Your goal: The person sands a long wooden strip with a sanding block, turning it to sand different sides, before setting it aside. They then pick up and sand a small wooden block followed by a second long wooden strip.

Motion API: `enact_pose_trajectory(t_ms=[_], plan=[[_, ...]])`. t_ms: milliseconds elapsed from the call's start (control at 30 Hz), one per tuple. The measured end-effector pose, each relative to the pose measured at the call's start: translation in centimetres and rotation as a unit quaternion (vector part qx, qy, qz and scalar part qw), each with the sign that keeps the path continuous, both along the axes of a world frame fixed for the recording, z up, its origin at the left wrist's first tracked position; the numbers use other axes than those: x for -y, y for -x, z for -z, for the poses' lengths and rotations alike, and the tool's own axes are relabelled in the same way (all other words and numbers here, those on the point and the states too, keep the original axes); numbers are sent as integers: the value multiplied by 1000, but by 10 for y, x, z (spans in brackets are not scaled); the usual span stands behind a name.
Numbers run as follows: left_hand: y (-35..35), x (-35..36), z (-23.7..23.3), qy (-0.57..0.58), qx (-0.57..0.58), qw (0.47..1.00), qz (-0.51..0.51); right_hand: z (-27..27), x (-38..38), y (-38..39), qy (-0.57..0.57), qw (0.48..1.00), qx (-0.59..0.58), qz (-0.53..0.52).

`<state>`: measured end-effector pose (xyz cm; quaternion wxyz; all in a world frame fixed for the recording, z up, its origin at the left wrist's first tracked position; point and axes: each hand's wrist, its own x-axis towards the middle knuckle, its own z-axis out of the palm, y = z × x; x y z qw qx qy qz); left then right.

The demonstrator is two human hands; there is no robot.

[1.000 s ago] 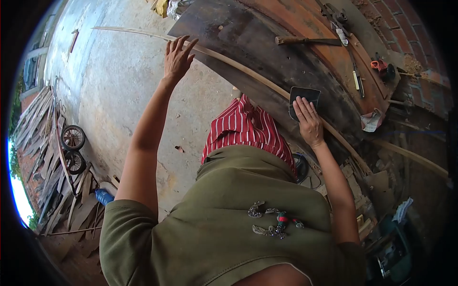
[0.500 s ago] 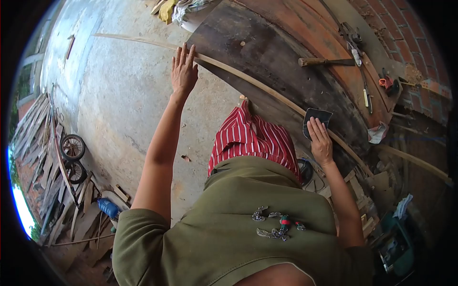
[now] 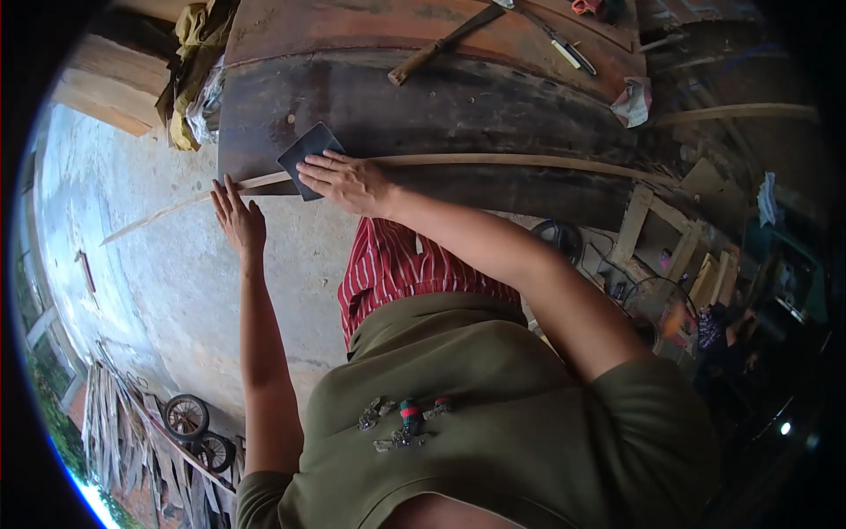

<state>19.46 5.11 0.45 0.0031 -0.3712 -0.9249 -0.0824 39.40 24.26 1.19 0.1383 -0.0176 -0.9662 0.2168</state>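
A long thin wooden strip (image 3: 493,160) lies across the dark board (image 3: 388,106) and sticks out past its left edge. Under the fingers of my right hand (image 3: 352,183) is a dark square sheet (image 3: 315,159), pressed flat over the strip near the board's left end. My left hand (image 3: 238,218) rests on the strip just left of the sheet, fingers stretched out. The fingers of my right hand lie flat and nearly together on the sheet.
Behind the strip lie a wooden-handled tool (image 3: 441,46), a cutter knife (image 3: 573,55) and crumpled paper (image 3: 632,101). Wheels (image 3: 186,416) and scrap wood (image 3: 115,423) stand at the lower left. Wood pieces (image 3: 661,229) lie at the right.
My right hand has slid the dark sheet leftward along the strip, close to my left hand. The whole view has turned and shifted.
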Motion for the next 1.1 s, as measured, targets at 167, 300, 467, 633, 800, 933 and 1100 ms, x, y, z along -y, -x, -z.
enact_pose_trajectory(t_ms=[167,300,467,633,800,933,1100], plan=[[-13,-15,-5,66,8,997,-39,-20,-77,-195,-28,983,75,168],[-61,-57,-12,-30,-16,990,139,-11,-87,-270,-49,938,74,336],[-152,-122,-48,31,74,923,375,-15,-59,-212,12,956,45,291],[-222,-169,-53,-48,161,902,398,-12,-111,-329,-35,890,28,453],[-254,-206,-35,-88,203,890,399,0,-145,-370,-71,802,-21,592],[-274,-221,-25,-107,200,866,445,-17,-100,-318,-8,893,-10,451],[-276,-221,-14,-106,167,903,382,-14,-141,-403,-17,882,-24,471]])
